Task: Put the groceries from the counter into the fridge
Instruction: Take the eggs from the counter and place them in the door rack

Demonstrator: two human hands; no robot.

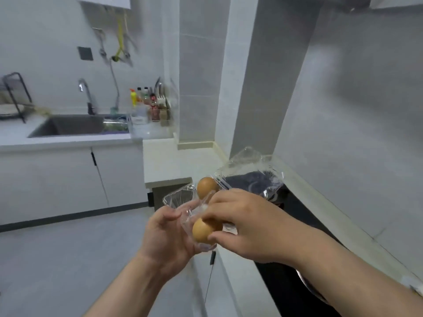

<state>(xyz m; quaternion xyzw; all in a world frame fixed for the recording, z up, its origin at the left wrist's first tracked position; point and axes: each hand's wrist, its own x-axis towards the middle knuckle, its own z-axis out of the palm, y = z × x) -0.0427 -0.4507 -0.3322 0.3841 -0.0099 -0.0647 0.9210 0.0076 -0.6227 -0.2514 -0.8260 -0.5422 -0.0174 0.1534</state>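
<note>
Held in the air just right of the table [174,161], the clear egg carton [178,197] rests gripped in the left hand [164,234] while the right hand [240,223] pinches the near egg [201,231]; light, flimsy and carrying fragile eggs, the carton is probably best supported from beneath.

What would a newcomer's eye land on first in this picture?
The two hands at centre: the left hand grips a clear plastic egg carton while the right hand pinches the nearer brown egg in it. A second brown egg sits at the carton's far end. Behind, at left, a sink with bottles in the corner beside it.
</note>
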